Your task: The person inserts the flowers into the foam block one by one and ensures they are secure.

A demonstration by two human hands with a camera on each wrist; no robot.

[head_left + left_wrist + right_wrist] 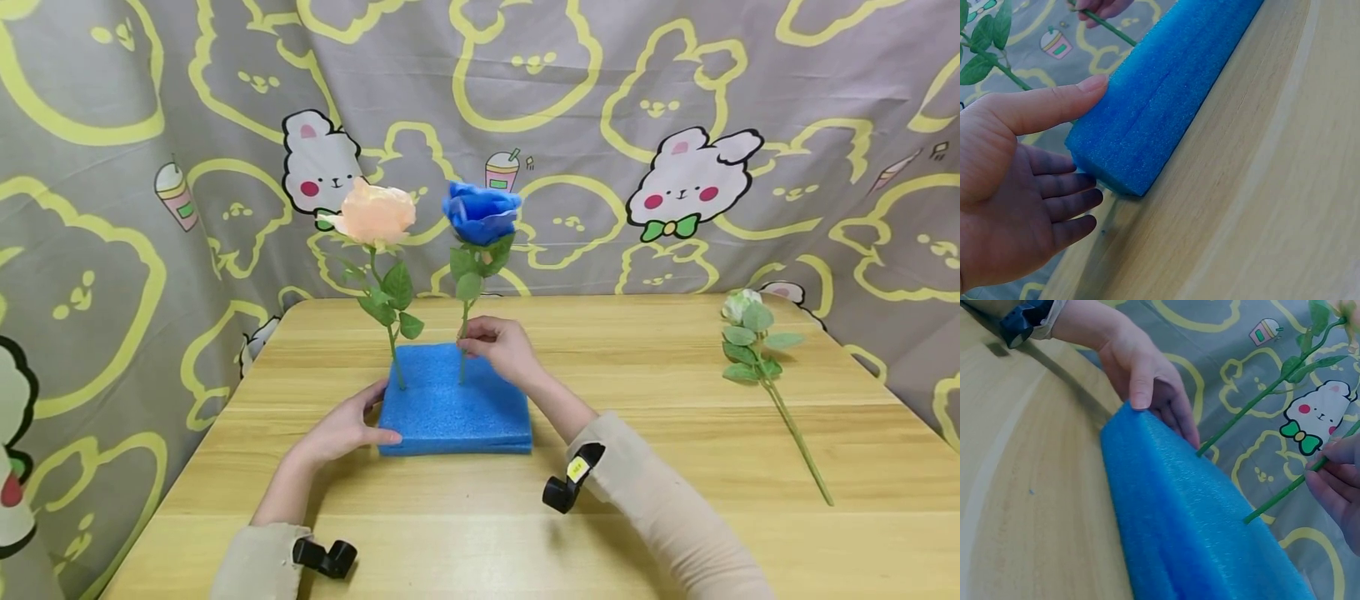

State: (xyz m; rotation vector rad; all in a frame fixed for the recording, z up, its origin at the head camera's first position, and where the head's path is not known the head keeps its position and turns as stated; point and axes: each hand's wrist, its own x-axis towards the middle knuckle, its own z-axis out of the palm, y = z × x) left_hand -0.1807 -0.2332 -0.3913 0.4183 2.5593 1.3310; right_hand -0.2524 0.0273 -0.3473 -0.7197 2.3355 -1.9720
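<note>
I'm seeing left arm point(258, 562) slanting forward and inward, left hand point(341, 429) facing palm inward, thumb point(1047, 109) extending, four fingers point(1067, 185) lying loosely straight below. Right arm point(667, 500) slanting inward too; right hand point(506, 346) sitting farther forward, fingers curling, pinching against thumb.

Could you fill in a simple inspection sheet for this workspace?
Surface: wood-grain table.
Job's things: peach rose and blue rose stand in the blue foam block; white rose lies on the table, to the right.
Clutter: small blue speck on the table.
Hands: left hand touches the block's near-left corner; right hand pinches the blue rose's stem.
Cables: nothing seen.
Surroundings: grey cartoon-print curtain.
</note>
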